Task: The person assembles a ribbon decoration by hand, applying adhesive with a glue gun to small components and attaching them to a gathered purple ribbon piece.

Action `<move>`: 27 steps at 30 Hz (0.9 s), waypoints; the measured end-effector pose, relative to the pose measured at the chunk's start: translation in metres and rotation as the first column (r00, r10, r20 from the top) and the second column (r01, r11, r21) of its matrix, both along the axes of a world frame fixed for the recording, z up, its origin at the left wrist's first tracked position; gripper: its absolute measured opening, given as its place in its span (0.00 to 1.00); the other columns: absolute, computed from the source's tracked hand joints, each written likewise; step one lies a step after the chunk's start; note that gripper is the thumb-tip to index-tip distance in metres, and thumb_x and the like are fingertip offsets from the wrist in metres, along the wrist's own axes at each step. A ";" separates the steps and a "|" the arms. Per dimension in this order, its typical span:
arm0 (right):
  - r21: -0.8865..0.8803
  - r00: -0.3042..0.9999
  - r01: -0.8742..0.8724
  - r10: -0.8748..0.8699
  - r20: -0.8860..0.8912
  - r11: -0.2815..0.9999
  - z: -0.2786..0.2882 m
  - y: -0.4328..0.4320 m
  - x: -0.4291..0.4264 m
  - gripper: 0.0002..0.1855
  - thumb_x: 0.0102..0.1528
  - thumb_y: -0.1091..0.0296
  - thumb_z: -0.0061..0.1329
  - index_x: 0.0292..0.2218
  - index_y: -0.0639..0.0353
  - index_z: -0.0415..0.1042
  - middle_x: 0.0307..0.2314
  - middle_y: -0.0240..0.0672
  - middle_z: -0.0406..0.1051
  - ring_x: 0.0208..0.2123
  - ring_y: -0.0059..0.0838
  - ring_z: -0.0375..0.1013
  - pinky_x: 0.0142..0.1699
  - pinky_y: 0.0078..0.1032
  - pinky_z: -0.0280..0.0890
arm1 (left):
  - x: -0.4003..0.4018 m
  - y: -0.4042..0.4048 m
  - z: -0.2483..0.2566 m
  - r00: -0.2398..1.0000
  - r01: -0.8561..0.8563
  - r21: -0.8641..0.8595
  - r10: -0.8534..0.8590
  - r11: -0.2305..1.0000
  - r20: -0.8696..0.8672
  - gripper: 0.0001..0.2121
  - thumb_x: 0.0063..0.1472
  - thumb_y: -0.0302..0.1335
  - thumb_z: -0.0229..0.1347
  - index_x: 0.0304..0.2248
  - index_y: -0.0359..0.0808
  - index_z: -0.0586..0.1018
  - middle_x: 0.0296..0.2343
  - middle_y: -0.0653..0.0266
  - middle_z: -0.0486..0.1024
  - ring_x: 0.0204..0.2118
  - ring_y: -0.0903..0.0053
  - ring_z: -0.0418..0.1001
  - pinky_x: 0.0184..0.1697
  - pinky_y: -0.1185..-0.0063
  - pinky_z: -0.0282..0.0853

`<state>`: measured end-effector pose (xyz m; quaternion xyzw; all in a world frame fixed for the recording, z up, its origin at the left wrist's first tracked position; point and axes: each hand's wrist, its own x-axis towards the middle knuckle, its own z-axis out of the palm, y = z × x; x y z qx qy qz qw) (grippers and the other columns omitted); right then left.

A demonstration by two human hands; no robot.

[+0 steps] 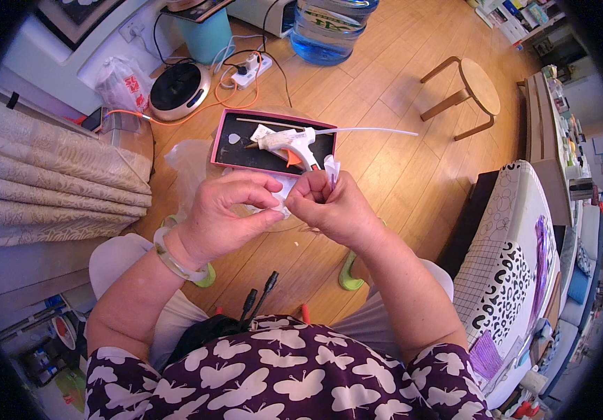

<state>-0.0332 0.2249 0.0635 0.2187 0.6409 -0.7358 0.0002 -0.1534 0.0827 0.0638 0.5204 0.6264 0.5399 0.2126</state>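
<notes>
Above the small stand in front of me, my two hands almost meet. My right hand [328, 205] is closed around a small white and purple piece [332, 167], whose white end pokes up above the fingers; the rest is hidden in the fist. My left hand [238, 207] curves with thumb and forefinger tips close together; whether something thin lies between them is too small to tell. Just beyond, a white hot glue gun [288, 140] with an orange trigger rests in a pink-rimmed black tray [228, 152]. A long clear glue stick [375, 130] extends from its back.
An orange cord [175, 122] runs near a white power strip [251, 72] and a round black-topped device [178, 90]. Farther off stand a large water bottle [328, 31] and a wooden stool [477, 86]. On my right, a patterned covered surface [511, 252] holds purple strips [540, 262].
</notes>
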 end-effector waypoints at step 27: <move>-0.060 1.000 0.002 -0.003 -0.017 0.998 0.003 -0.002 0.002 0.07 0.48 0.70 0.49 0.24 0.62 0.65 0.13 0.23 0.61 0.13 0.10 0.57 0.16 0.11 0.51 | 0.000 0.001 -0.010 0.992 -0.025 0.104 0.013 0.994 0.122 0.04 0.46 0.17 0.56 0.22 0.32 0.72 0.24 0.63 0.72 0.26 0.81 0.70 0.30 0.85 0.66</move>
